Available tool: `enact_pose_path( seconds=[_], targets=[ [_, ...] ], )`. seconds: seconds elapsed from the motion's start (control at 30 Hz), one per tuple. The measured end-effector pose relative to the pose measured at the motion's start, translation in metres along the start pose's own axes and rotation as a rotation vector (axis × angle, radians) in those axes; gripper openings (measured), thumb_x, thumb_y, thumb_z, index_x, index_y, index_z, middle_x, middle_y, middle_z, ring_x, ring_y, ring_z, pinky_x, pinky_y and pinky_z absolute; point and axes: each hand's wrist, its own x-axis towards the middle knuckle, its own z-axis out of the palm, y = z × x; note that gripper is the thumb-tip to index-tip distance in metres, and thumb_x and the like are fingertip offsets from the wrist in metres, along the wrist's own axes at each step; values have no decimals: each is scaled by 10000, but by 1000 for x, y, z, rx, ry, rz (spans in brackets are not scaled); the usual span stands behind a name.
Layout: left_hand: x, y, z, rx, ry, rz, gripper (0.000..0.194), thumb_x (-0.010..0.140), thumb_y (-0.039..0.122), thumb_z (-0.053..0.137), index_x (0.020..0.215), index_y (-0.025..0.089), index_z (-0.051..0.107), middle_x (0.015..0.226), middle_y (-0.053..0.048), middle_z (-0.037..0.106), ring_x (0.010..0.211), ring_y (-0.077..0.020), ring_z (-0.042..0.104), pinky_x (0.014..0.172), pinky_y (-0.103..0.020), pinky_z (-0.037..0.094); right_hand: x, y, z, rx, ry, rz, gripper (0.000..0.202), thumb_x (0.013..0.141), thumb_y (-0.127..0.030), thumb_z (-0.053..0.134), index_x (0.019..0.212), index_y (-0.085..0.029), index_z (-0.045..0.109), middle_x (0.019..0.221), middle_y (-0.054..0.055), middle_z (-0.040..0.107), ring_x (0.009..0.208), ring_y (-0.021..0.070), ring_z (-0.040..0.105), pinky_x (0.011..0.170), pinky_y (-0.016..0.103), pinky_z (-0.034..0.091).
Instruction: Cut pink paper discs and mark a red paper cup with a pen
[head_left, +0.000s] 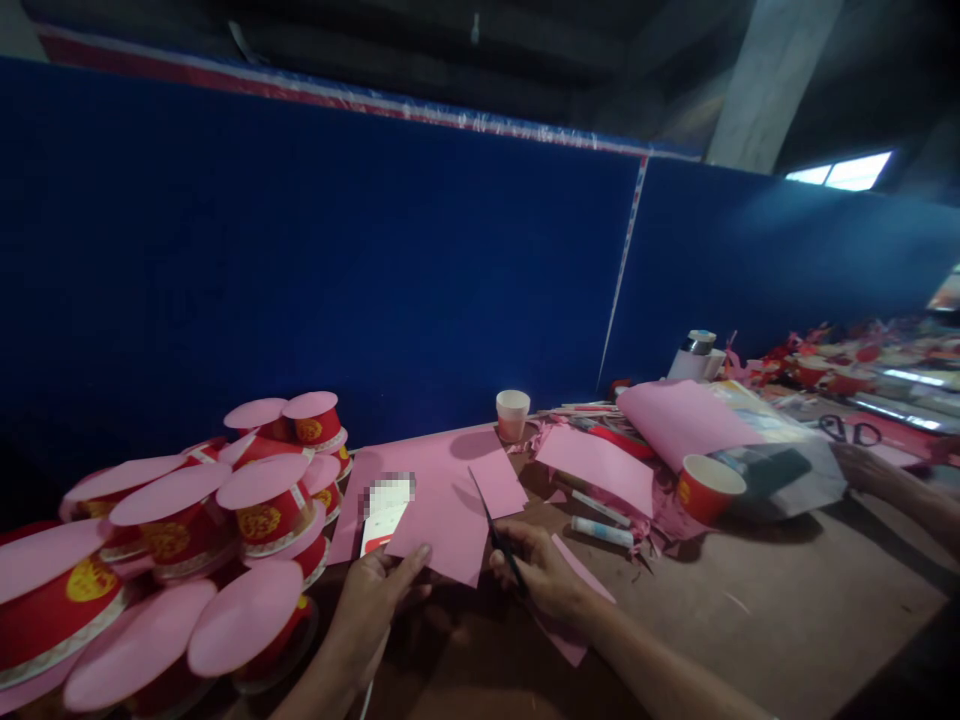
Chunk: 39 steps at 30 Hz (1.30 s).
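Observation:
My left hand (390,580) pinches the near left edge of a sheet of pink paper (442,535), thumb on top. In my right hand (544,570) is a pair of dark scissors (511,555), its blade pointing away from me along the sheet's right side. A narrower pink piece (501,488) lies beyond the blade. Partly covered by the sheet, a lit phone (379,525) rests on a larger pink sheet (352,520). Pink offcuts (581,567) lie under and beside my right wrist.
Red paper cups (259,523) with pink discs on top crowd the left. A white cup (513,415) stands by the blue partition (337,250). Right are a glue stick (602,531), a red cup (709,488), a plastic bag (802,470) and another person's hand (874,470) near scissors (847,430).

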Motion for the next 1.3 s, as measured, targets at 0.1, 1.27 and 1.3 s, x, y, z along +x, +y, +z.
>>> enact_pose_path(
  seconds=[0.1,1.27,1.3],
  targets=[
    [0,0,0,-8,-4,3,354,560,332,774,792,98,643,707,-54,692,665,-169,641,577,-252,521,0,-2,-1,2,-12,14,173,755,-254,612,885,-145,643,639,-33,492,526,70,371,483,187,312],
    [-2,2,2,4,42,4,331,517,313,795,716,103,635,621,-30,660,594,-149,617,533,-238,518,0,-2,0,7,-6,26,243,744,-335,638,894,-144,642,677,-14,534,561,86,414,509,193,337],
    [-3,3,3,8,37,2,333,519,315,794,721,104,634,619,-29,657,596,-149,617,536,-239,518,0,-1,-1,11,-1,29,249,742,-344,640,887,-141,638,682,-13,533,565,86,415,512,193,338]
  ],
)
